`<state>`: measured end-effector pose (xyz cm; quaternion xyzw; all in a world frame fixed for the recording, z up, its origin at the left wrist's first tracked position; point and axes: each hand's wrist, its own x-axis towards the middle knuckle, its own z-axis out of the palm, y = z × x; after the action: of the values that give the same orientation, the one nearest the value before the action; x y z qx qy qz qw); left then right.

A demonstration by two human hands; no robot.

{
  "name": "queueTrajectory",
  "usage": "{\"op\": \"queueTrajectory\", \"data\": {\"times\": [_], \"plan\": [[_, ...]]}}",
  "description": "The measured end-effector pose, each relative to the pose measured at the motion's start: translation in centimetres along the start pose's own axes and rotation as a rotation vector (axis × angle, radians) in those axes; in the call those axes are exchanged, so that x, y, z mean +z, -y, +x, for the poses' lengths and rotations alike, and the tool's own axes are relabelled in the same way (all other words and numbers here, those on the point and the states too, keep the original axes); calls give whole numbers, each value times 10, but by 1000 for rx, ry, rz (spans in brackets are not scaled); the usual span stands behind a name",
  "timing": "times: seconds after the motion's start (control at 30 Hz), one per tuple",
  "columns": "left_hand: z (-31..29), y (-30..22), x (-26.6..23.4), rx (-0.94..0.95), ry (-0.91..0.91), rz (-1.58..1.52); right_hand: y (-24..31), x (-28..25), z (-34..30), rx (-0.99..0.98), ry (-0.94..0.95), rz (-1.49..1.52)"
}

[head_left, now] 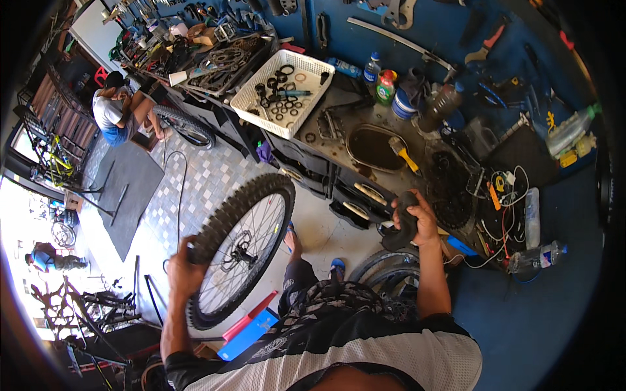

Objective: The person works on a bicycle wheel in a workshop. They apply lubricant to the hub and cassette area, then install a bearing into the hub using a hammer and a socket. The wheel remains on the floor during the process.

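Holding a knobby mountain-bike wheel (242, 254) at a slant, out to the left, with bent fingers of the left hand (185, 272) around its outer edge. Squeezing a dark, soft-looking rag (399, 227) in the right hand (422, 218), close to the front edge of the workbench (385, 117). Leaving open room on the tiled floor (160, 205) past the wheel, but not much near the red strip (251, 317) and blue strip (249, 335) by its low end. Showing a label on the clear plastic bottle (535, 260) at far right, too small to read. Hiding left fingertips partly behind the wheel, and covering part of the bike tires (391, 268) below the right hand.
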<state>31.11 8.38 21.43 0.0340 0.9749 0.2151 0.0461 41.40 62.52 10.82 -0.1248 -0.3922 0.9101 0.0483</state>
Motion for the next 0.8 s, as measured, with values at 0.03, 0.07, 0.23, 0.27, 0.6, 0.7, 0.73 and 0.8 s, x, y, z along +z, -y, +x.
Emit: {"op": "queueTrajectory", "data": {"times": [0.03,0.07,0.23,0.27,0.6,0.7,0.73,0.8], "plan": [[-11,-19,-24,-3,-40,-15,-4,-5,-10,-12,22,-12],[-22,-36,-49,34,-65,-107,-7,-9,-18,6,23,0],[-58,-96,-152,119,-176,-387,-21,-22,-41,2,72,74],[-63,-102,-165,220,-223,-461,-24,-23,-42,-19,77,95],[-83,-128,-237,279,-596,-459,-37,13,-44,30,162,24],[-61,-134,-226,223,-521,-514,-40,35,-38,26,243,-31],[-53,-136,-222,271,-513,-496,-40,42,-36,20,223,-114],[-39,-140,-221,306,-505,-575,-39,60,-33,-20,223,-250]]}}
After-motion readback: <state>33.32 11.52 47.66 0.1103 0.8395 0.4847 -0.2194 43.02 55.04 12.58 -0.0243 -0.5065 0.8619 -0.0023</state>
